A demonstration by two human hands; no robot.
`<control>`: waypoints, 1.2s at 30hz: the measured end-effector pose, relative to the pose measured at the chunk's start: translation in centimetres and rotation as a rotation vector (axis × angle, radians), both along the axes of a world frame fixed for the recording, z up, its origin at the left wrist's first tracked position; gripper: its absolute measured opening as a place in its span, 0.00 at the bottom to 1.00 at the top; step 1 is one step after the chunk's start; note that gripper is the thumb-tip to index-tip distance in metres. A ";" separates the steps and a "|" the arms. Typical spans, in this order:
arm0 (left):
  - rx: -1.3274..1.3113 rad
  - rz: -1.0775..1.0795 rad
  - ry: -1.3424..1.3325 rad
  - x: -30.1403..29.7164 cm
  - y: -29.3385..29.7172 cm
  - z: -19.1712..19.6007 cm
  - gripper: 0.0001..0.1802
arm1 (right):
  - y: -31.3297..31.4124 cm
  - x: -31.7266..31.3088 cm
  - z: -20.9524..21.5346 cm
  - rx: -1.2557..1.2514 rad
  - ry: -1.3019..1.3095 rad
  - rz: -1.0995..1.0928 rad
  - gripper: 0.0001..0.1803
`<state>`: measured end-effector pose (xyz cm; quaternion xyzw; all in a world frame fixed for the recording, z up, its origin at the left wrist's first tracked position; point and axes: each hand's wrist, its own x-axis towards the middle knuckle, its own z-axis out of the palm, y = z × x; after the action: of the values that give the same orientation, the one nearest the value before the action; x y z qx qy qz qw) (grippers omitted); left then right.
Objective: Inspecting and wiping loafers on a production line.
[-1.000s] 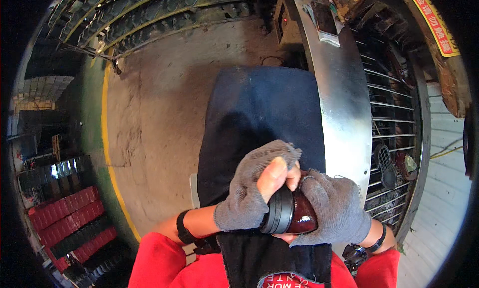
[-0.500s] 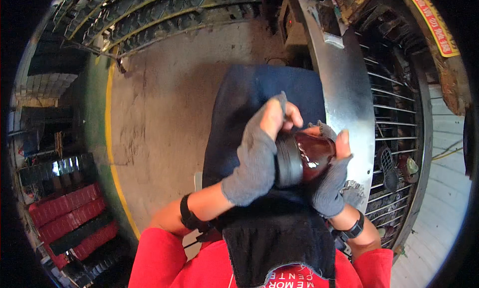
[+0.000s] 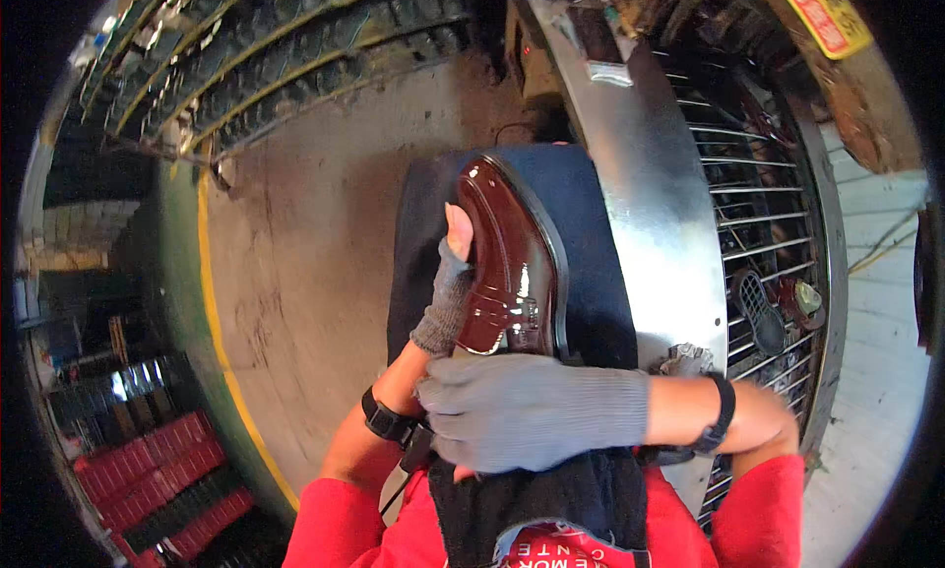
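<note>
A glossy dark brown leather shoe lies above my lap, its toe pointing away from me and its black sole edge along the right. My left hand, in a grey fingerless glove, grips the shoe from the left side with the thumb against the upper; the other fingers are hidden beneath. Across the heel end, close to my body, is my gloved right hand, back upward and fingers curled together toward the left. Whatever those fingers hold, if anything, is hidden. A dark blue cloth covers my lap under the shoe.
To the right runs a metal bench top, with a barred rack beyond it. A loose shoe sole lies on the bars. Shelves of footwear stand far left, and red boxes near left.
The shoe has turned from lying crosswise to pointing its toe away from me. My left hand has shifted to its left side; my right hand has left its right side and swung across the heel end.
</note>
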<state>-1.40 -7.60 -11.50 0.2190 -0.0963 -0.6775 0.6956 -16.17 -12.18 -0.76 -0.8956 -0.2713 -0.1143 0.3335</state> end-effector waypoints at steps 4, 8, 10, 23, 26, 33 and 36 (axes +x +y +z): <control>0.229 0.210 0.015 -0.1 2.6 -0.6 0.56 | -3.7 -5.1 -0.9 0.721 0.278 -0.618 0.28; 0.225 0.141 0.093 -0.4 2.3 -0.2 0.57 | -3.9 -6.7 -3.2 0.985 0.880 -0.817 0.22; 0.241 0.107 0.166 -0.9 2.3 0.7 0.57 | -2.0 -6.9 -4.4 1.194 0.683 -0.828 0.14; 0.268 0.235 -0.561 -3.0 5.0 7.9 0.60 | -1.9 -0.8 0.8 0.738 0.028 -0.914 0.49; 0.329 0.350 -0.838 -2.6 5.6 8.3 0.52 | -1.7 -2.0 -0.3 0.714 0.161 -0.918 0.44; -0.172 0.334 -0.905 2.7 -1.5 10.6 0.39 | -3.9 -1.3 -3.2 2.155 0.594 -0.445 0.45; -0.083 0.127 -0.921 3.2 -4.5 9.8 0.35 | -5.4 -0.5 -6.7 2.313 0.588 0.021 0.36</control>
<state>1.76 -12.15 -1.68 0.4745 -0.4084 -0.4613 0.6287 -16.70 -17.58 -7.41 -0.0536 0.0721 -0.0787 0.9928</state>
